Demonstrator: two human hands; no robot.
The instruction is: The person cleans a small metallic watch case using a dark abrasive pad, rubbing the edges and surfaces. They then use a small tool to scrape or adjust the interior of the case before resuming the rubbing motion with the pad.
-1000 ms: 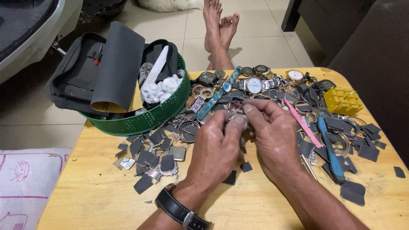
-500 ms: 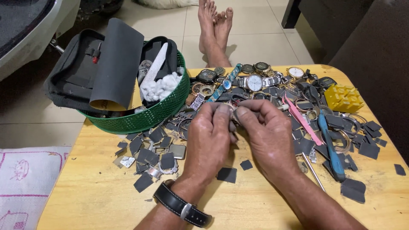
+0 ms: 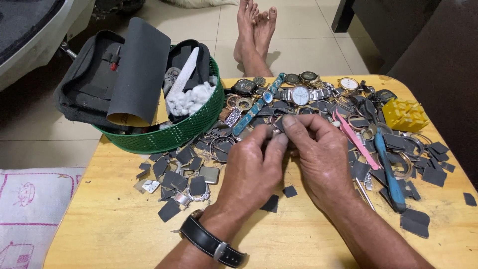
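I see my left hand (image 3: 251,167) and right hand (image 3: 321,157) meeting over the table (image 3: 124,229), both grips pinching one small metal watch part (image 3: 275,132) between fingertips. Judging by this, I'm mid-way through working it; steady fingertip pressure matters next.

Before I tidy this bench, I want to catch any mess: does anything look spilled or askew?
Yes. Dark cut scraps lie strewn over the wooden table on both sides of the hands. The grey sandpaper sheet leans tilted out over the rim of the green basket. Nothing looks broken.
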